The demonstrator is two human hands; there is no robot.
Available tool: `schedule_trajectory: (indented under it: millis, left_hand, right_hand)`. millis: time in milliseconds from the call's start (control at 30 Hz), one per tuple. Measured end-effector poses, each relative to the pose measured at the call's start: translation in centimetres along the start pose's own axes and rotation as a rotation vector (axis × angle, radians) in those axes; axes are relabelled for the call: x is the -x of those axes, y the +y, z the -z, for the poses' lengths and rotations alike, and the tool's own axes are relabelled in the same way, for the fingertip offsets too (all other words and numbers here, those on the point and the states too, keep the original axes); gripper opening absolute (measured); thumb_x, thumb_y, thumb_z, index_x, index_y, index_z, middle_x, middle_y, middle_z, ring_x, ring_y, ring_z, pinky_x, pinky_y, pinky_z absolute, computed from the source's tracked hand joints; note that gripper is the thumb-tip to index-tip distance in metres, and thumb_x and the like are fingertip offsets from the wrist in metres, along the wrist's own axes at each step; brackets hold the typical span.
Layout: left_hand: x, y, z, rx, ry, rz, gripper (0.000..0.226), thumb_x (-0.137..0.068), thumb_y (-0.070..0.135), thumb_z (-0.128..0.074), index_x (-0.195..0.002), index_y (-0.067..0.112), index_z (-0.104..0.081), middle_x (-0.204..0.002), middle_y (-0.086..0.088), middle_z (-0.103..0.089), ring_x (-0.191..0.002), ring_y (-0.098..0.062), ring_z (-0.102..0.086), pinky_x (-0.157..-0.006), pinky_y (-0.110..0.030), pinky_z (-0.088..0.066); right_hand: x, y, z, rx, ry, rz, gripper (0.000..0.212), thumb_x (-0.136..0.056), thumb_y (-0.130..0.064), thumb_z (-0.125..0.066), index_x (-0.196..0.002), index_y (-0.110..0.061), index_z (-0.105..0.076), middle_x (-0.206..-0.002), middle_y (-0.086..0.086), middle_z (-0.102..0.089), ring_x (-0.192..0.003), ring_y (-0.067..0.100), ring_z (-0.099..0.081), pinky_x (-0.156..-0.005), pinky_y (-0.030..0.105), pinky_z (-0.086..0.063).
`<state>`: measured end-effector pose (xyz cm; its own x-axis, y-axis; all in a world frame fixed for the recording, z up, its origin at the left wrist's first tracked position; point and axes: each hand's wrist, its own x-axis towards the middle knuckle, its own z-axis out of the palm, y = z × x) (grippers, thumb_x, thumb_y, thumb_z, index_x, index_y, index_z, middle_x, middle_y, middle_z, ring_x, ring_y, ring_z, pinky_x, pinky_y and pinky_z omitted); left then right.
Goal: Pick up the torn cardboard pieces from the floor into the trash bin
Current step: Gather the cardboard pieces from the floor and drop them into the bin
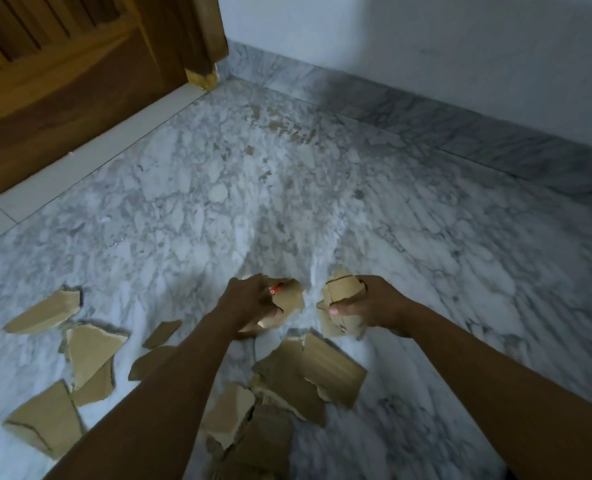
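My left hand grips a torn brown cardboard piece with a red mark. My right hand grips a bundle of cardboard pieces. Both hands hover side by side above the marble floor. Several torn cardboard pieces lie on the floor below: a large overlapping heap under my forearms, a flat piece at the far left, one beside it and one at the lower left. No trash bin is in view.
A wooden door with its frame stands at the upper left, above a white threshold strip. A pale wall with a marble skirting runs along the back right. The picture is blurred by motion.
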<state>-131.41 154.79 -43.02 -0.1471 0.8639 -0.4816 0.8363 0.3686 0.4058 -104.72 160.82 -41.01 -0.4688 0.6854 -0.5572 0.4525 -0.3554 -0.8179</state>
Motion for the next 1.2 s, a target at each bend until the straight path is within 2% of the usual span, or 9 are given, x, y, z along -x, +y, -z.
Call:
schedule_trajectory:
  millis: [133, 233, 367, 500, 633, 700, 900, 1067, 1200]
  left_hand:
    - [3.2, 5.6, 3.3, 0.539, -0.027, -0.133, 0.049, -0.076, 0.043, -0.076, -0.119, 0.021, -0.067, -0.109, -0.001, -0.071, -0.104, -0.021, -0.065, -0.087, -0.042, -0.054]
    - [4.3, 11.1, 5.8, 0.652, -0.124, -0.202, 0.024, -0.092, 0.03, -0.067, -0.113, 0.018, -0.069, -0.106, -0.004, -0.073, -0.1, -0.022, -0.069, -0.087, -0.041, -0.056]
    - [5.4, 18.3, 7.1, 0.73, -0.304, -0.249, 0.029, -0.098, 0.035, -0.056, -0.116, 0.015, -0.067, -0.108, -0.011, -0.073, -0.099, -0.029, -0.07, -0.084, -0.047, -0.059]
    - [7.4, 26.3, 6.0, 0.669, -0.4, -0.249, 0.034, -0.1, 0.035, -0.044, -0.119, 0.015, -0.064, -0.113, -0.012, -0.07, -0.099, -0.028, -0.066, -0.08, -0.041, -0.054]
    - [10.9, 35.0, 3.5, 0.509, -0.514, -0.403, 0.046, -0.102, 0.047, -0.032, -0.114, 0.018, -0.067, -0.108, -0.009, -0.072, -0.099, -0.027, -0.067, -0.08, -0.039, -0.055]
    - [14.4, 40.3, 1.7, 0.433, -0.591, -0.511, 0.045, -0.102, 0.048, -0.033, -0.105, 0.023, -0.07, -0.101, -0.006, -0.075, -0.091, -0.023, -0.07, -0.078, -0.037, -0.056]
    - [23.4, 51.8, -2.7, 0.311, -0.708, -0.743, 0.034, -0.098, 0.038, -0.048, -0.105, 0.014, -0.071, -0.093, -0.009, -0.074, -0.078, -0.022, -0.068, -0.069, -0.033, -0.054]
    - [32.4, 61.1, -9.1, 0.289, -0.767, -0.894, 0.027, -0.101, 0.027, -0.047, -0.092, 0.014, -0.069, -0.082, -0.006, -0.069, -0.071, -0.02, -0.063, -0.064, -0.027, -0.049]
    - [39.8, 67.6, -16.7, 0.213, -0.843, -0.961, 0.041, -0.092, 0.041, -0.056, -0.101, 0.003, -0.069, -0.092, -0.018, -0.072, -0.085, -0.032, -0.07, -0.076, -0.038, -0.051]
  right_hand:
    - [3.4, -2.3, 0.5, -0.269, 0.072, 0.075, 0.039, -0.076, -0.008, -0.085, -0.111, -0.001, -0.071, -0.098, 0.027, -0.072, -0.076, 0.04, -0.07, -0.062, 0.042, -0.057]
    - [6.2, -4.7, 1.4, -0.354, 0.196, 0.158, 0.032, -0.081, -0.009, -0.081, -0.11, -0.001, -0.071, -0.096, 0.029, -0.071, -0.077, 0.042, -0.07, -0.067, 0.048, -0.06]
    - [10.1, -5.9, 4.6, -0.412, 0.358, 0.199, 0.036, -0.088, -0.025, -0.077, -0.119, -0.01, -0.067, -0.103, 0.02, -0.073, -0.082, 0.035, -0.071, -0.061, 0.039, -0.059]
    - [15.5, -4.1, 8.3, -0.593, 0.453, 0.06, 0.079, -0.076, -0.052, -0.082, -0.139, -0.026, -0.043, -0.122, 0.007, -0.068, -0.098, 0.026, -0.072, -0.073, 0.04, -0.062]
    - [23.4, -2.0, 10.9, -0.659, 0.563, 0.126, 0.043, -0.084, -0.036, -0.073, -0.124, -0.024, -0.062, -0.11, 0.014, -0.072, -0.095, 0.031, -0.071, -0.09, 0.056, -0.058]
    - [29.5, -0.3, 12.5, -0.721, 0.706, 0.147, 0.033, -0.086, -0.028, -0.069, -0.118, -0.026, -0.065, -0.112, 0.018, -0.071, -0.097, 0.031, -0.069, -0.09, 0.052, -0.058]
    - [45.2, 2.6, 16.5, -0.736, 0.961, 0.202, 0.032, -0.094, -0.023, -0.069, -0.124, -0.031, -0.064, -0.11, 0.004, -0.073, -0.096, 0.024, -0.07, -0.079, 0.04, -0.058]
    - [58.0, 7.2, 19.7, -0.769, 1.176, 0.232, 0.037, -0.091, -0.022, -0.073, -0.127, -0.019, -0.066, -0.123, 0.009, -0.071, -0.114, 0.031, -0.068, -0.095, 0.05, -0.056]
    - [68.2, 12.6, 20.7, -0.84, 1.399, 0.178, 0.037, -0.085, -0.02, -0.08, -0.119, -0.014, -0.067, -0.113, 0.007, -0.075, -0.103, 0.025, -0.073, -0.076, 0.039, -0.061]
